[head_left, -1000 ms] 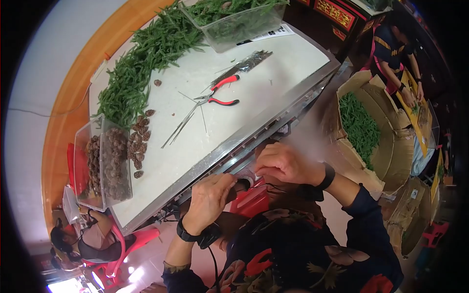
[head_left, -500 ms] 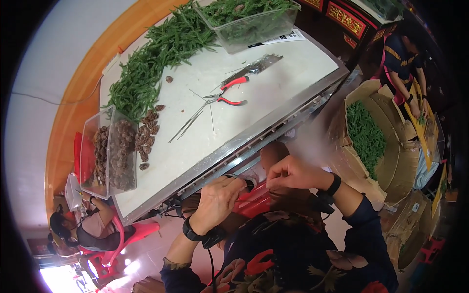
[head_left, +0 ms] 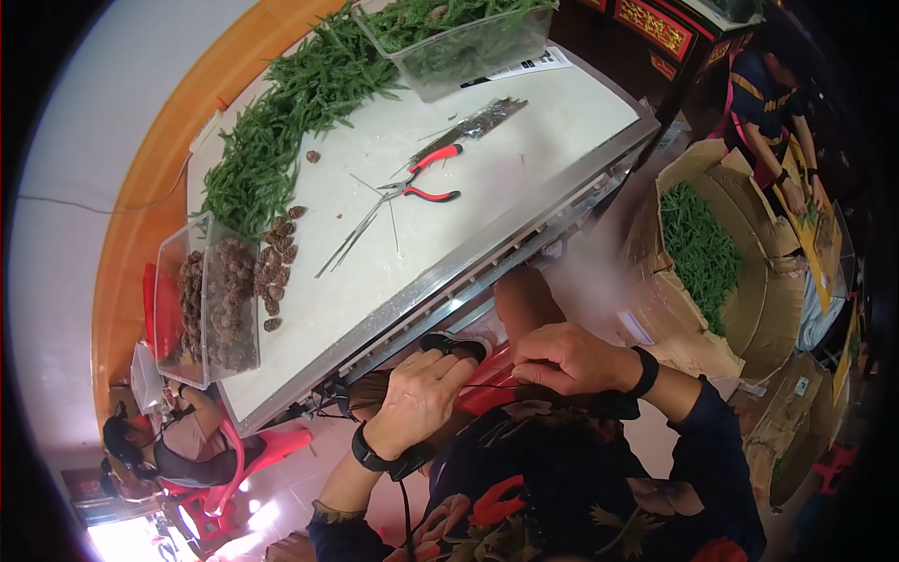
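Observation:
Over my lap, off the table's near edge, my left hand (head_left: 421,395) and my right hand (head_left: 576,360) face each other, both closed. A thin dark wire (head_left: 489,385) stretches across the gap between their fingertips, gripped at each end. Whatever else the left fingers may hold is hidden behind them. On the white table (head_left: 468,220) lie red-handled pliers (head_left: 434,197) with open handles, across several loose wires (head_left: 354,242). Beside them is a bundle of wires in a clear bag (head_left: 487,120). Small pine cones (head_left: 273,267) are scattered at the left.
A clear bin of pine cones (head_left: 232,318) stands at the table's left corner. Green artificial sprigs (head_left: 272,140) are heaped along the far side, with another clear bin (head_left: 468,58) behind. A cardboard box (head_left: 749,309) of greenery stands right. Two people sit working, left (head_left: 192,440) and far right (head_left: 763,103).
My hands stay close together over my lap, the right one slightly lower. The dark wire between them now shows clearly. The whole view has shifted slightly.

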`<state>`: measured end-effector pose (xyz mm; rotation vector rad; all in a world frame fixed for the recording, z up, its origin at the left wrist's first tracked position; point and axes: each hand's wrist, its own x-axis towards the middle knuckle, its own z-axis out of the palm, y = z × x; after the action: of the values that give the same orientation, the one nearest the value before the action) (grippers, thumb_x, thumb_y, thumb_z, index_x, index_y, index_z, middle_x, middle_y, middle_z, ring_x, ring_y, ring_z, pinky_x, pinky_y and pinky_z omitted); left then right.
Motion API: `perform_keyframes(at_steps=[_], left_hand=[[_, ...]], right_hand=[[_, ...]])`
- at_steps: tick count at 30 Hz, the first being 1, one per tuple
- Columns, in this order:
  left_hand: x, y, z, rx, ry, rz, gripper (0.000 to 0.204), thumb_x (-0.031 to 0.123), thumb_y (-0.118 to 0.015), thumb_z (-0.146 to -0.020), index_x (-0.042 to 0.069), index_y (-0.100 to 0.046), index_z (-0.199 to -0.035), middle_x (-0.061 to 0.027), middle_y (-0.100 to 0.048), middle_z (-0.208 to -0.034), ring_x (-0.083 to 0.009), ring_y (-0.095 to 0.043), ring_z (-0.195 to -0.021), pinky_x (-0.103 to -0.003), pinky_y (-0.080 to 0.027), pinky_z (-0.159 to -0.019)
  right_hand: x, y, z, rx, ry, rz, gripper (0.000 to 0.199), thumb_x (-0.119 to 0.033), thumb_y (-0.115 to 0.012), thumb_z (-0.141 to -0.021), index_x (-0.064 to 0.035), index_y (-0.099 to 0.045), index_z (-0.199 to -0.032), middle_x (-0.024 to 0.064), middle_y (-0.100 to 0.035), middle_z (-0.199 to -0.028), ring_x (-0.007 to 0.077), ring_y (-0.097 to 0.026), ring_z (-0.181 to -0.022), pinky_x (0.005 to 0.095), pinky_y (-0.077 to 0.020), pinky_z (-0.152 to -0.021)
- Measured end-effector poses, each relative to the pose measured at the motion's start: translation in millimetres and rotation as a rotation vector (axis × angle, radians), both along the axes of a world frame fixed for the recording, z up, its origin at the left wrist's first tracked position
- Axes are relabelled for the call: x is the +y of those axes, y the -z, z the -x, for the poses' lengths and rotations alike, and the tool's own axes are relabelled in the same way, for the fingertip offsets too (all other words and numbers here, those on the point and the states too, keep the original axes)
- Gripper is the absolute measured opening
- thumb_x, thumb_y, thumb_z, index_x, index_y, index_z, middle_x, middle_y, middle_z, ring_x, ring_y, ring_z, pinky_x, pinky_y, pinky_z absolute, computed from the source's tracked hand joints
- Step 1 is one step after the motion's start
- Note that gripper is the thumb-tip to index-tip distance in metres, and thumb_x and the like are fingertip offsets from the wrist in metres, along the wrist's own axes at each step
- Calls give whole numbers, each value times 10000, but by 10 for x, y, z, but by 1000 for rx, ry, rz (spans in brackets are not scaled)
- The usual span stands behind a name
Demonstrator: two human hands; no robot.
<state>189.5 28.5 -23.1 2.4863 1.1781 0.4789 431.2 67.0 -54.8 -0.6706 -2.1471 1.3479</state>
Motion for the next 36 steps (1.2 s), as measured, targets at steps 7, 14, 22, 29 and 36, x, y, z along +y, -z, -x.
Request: perform_keyframes(at_steps=[7,14,22,29,36], left_hand=[[31,1,-9,22,29,-29,190,41,-575,-687,60,-577,-876,-52,-535,-717,-215,-527,-676,-325,-436,-607],[-98,-26,227,-8,4,-8,189,62,-590,-705,78,-606,-893,-52,-563,-717,-232,-534,-665,-337,-437,-598],[-245,-50,311,23,13,-32,191,78,-592,-722,83,-617,-911,-48,-574,-710,-235,-543,-673,-342,-439,-598],[-373,-30,403,-15,2,16,167,75,-592,-721,75,-597,-888,-61,-561,-697,-246,-547,-670,-354,-439,-584],[-821,-155,1202,-30,-86,36,113,75,-586,-730,61,-544,-834,-88,-518,-661,-269,-547,-649,-367,-445,-573]], right_hand=[[-17,76,-2,-13,101,-140,117,-86,-648,-840,-21,-585,-765,82,-577,-671,205,-573,-619,275,-417,-568],[-32,-4,153,26,-73,563,162,-116,-646,-868,-1,-598,-766,12,-578,-678,38,-502,-648,223,-392,-577],[-247,-70,269,-22,45,392,164,-115,-650,-859,4,-598,-758,58,-586,-680,101,-529,-625,251,-411,-577],[-416,-44,416,-37,186,51,144,-80,-639,-836,-14,-582,-721,103,-582,-677,216,-537,-593,298,-414,-577],[-798,-176,1138,-61,225,-312,140,-69,-634,-806,-30,-551,-700,108,-549,-653,294,-532,-612,389,-414,-596]])
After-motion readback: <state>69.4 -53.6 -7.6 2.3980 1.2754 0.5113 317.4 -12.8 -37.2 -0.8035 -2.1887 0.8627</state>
